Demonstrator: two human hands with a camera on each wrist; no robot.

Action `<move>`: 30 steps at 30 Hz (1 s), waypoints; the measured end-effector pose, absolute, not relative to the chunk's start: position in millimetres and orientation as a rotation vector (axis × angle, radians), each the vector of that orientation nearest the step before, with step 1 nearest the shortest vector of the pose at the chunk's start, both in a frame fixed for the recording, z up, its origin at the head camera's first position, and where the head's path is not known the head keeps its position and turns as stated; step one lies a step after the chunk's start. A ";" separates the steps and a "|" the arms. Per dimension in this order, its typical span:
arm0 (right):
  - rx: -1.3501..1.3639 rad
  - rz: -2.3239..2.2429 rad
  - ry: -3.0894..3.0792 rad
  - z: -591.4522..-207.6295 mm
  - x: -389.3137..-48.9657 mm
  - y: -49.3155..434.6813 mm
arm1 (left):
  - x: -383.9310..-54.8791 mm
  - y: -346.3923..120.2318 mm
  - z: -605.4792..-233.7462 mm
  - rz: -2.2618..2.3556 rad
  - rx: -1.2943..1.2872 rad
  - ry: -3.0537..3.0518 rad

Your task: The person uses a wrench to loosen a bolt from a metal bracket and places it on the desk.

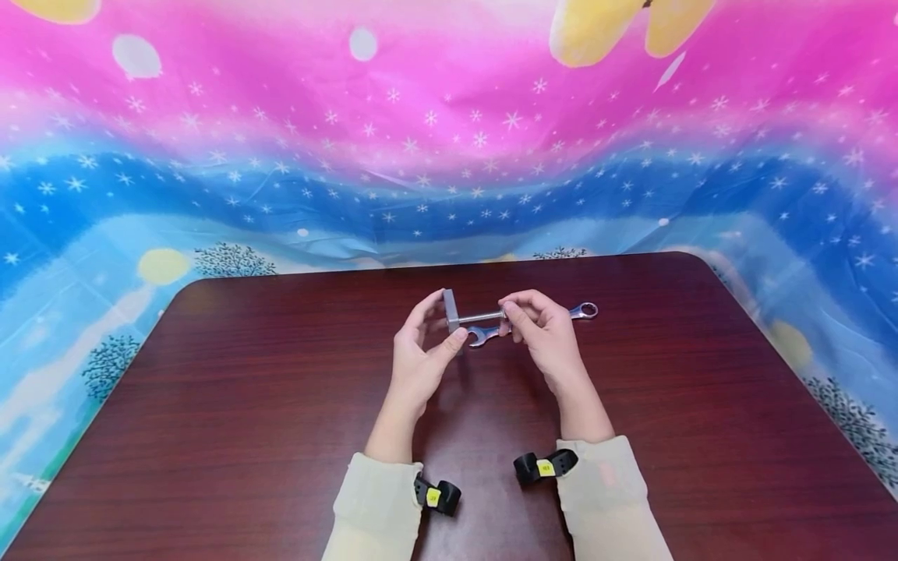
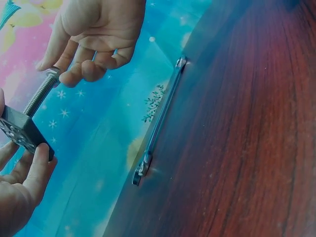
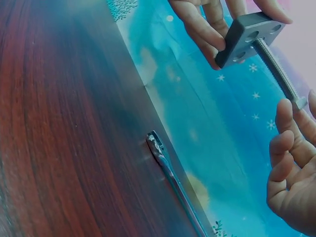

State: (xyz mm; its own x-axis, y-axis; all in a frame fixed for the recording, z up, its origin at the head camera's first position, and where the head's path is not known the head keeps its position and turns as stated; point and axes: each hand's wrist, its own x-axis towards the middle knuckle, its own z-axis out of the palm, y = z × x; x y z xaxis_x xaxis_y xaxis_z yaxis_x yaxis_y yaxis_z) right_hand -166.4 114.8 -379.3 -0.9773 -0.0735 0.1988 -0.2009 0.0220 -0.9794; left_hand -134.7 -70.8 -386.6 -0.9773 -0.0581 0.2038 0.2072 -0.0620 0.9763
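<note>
My left hand (image 1: 419,354) holds a grey metal block (image 1: 450,308) by its edges, fingers on one side and thumb on the other. Several round holes show in the block's face (image 3: 252,37) in the right wrist view. A long threaded bolt (image 1: 480,316) stands out from the block toward the right. At its far end, the thumb and fingertips of my right hand (image 1: 543,331) pinch the bolt head (image 3: 299,103). Both hands are raised over the table. Below and behind them lies a combination wrench (image 2: 160,116), its middle hidden by the right hand in the head view.
The dark red-brown wooden table (image 1: 245,421) has rounded far corners. A pink and blue patterned cloth (image 1: 435,140) hangs behind it and along both sides. Black wrist cameras sit on both sleeves (image 1: 382,499).
</note>
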 end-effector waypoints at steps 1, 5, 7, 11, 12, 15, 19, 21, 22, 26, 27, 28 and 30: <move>0.297 2.115 -2.174 -378.7 -166.2 114.2 | -134.7 -70.3 -386.8 -2.158 -0.167 -2.018; 0.384 2.068 -2.188 -378.2 -165.5 114.4 | -134.6 -70.6 -387.3 -2.152 -0.154 -2.012; 0.442 2.040 -2.199 -378.9 -165.7 115.1 | -135.0 -71.5 -387.6 -2.154 -0.141 -2.006; 0.453 2.037 -2.215 -380.2 -166.0 115.4 | -134.6 -72.5 -386.9 -2.152 -0.127 -2.004; 0.438 2.047 -2.220 -380.1 -166.0 115.3 | -134.6 -72.3 -386.7 -2.154 -0.133 -2.002; 0.381 2.076 -2.228 -379.6 -165.9 115.3 | -133.8 -71.2 -386.0 -2.158 -0.149 -2.007; 0.338 2.108 -2.208 -379.0 -165.9 115.1 | -132.9 -69.2 -385.7 -2.163 -0.172 -2.017; 0.343 2.114 -2.192 -378.9 -165.9 114.7 | -133.0 -68.7 -386.1 -2.162 -0.176 -2.021; 0.356 2.106 -2.188 -378.6 -165.7 114.5 | -133.2 -68.7 -386.4 -2.160 -0.174 -2.021; 0.440 2.063 -2.185 -378.6 -165.7 113.8 | -134.3 -69.6 -387.4 -2.148 -0.150 -2.010; 0.457 2.050 -2.189 -378.9 -165.9 113.8 | -134.5 -70.0 -387.5 -2.144 -0.143 -2.008; 0.463 2.045 -2.192 -378.7 -165.8 113.9 | -134.6 -70.3 -387.4 -2.138 -0.138 -2.008; 0.452 2.041 -2.208 -378.9 -166.0 114.5 | -134.4 -70.6 -386.9 -2.134 -0.135 -2.008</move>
